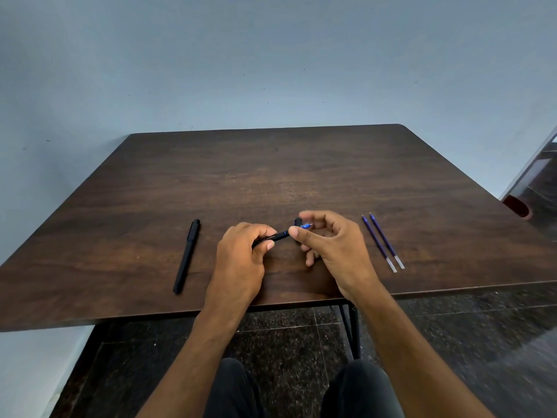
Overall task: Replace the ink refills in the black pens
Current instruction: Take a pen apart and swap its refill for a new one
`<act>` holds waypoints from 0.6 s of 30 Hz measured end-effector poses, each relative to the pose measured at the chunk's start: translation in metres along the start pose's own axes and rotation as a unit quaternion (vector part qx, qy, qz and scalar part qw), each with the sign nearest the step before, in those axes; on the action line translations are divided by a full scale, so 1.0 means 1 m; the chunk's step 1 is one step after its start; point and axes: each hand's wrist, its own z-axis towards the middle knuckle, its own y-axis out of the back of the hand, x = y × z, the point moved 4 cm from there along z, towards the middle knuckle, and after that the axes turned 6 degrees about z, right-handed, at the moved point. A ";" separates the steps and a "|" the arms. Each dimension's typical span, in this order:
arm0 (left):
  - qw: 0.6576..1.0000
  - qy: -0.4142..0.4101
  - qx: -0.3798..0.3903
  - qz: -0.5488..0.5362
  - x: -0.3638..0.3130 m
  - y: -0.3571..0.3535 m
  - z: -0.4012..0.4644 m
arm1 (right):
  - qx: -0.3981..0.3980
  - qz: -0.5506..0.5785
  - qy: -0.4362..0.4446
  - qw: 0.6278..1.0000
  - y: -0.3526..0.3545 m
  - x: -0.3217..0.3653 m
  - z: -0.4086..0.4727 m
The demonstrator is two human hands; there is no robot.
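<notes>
My left hand (pixel 241 257) grips the barrel of an uncapped black pen (pixel 278 237) just above the table. My right hand (pixel 331 245) pinches the pen's blue tip section (pixel 306 226) between thumb and forefinger. A small black piece, probably the cap (pixel 297 221), shows just behind my right fingers; most of it is hidden. A second black pen (pixel 187 255), capped, lies on the table to the left. Two blue ink refills (pixel 382 242) lie side by side to the right of my hands.
The dark wooden table (pixel 271 170) stands against a pale blue wall. Its near edge runs just under my wrists. A dark red round object (pixel 517 206) sits beyond the table's right edge. My knees and a tiled floor are below.
</notes>
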 end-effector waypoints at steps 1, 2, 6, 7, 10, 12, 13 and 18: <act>1.000 0.001 0.001 0.001 0.000 0.000 0.000 | 0.009 0.010 0.001 1.000 0.000 0.000 0.000; 1.000 0.002 0.003 0.002 0.000 -0.001 0.000 | 0.013 0.009 0.001 1.000 0.001 0.000 0.000; 1.000 0.005 0.003 0.004 0.001 -0.001 0.000 | 0.003 -0.007 -0.007 1.000 0.002 -0.003 0.002; 1.000 0.005 0.002 0.004 0.001 -0.001 0.000 | 0.000 -0.008 -0.008 1.000 0.001 -0.004 0.002; 1.000 0.000 -0.002 0.006 0.000 0.000 0.001 | -0.006 -0.010 -0.010 1.000 0.002 -0.006 0.003; 1.000 -0.006 -0.007 0.005 0.000 0.001 0.000 | -0.008 -0.006 -0.012 1.000 0.002 -0.005 0.003; 1.000 -0.006 -0.008 0.002 0.000 0.001 0.000 | -0.007 0.000 -0.014 1.000 0.002 -0.005 0.003; 1.000 0.006 -0.003 -0.003 0.001 0.001 0.000 | 0.010 0.003 -0.019 1.000 0.003 -0.004 0.003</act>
